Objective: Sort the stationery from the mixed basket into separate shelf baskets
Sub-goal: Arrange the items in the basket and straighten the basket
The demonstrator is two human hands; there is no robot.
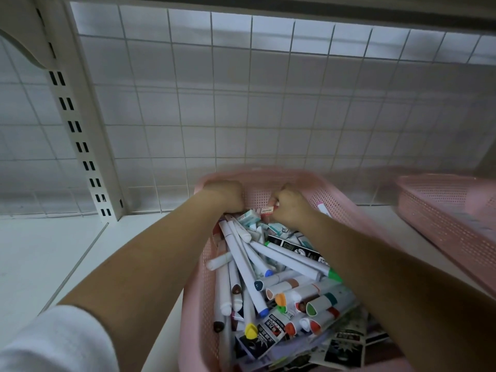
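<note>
A pink perforated basket [197, 285] sits on the white shelf, filled with several white markers [243, 260] with coloured caps, small erasers [249, 216] and printed sticker sheets [343, 350]. My left hand [224, 196] is curled into the basket's far left corner; what its fingers hold is hidden. My right hand [290, 205] is at the far end of the basket and pinches a small pink-and-white eraser [267, 210] just above the pile.
A second pink basket [440, 210] stands to the right on the same shelf. Behind is a white wire grid panel [241, 103], with a slotted upright post [80, 146] at the left. White shelf surface [40, 259] lies left of the basket.
</note>
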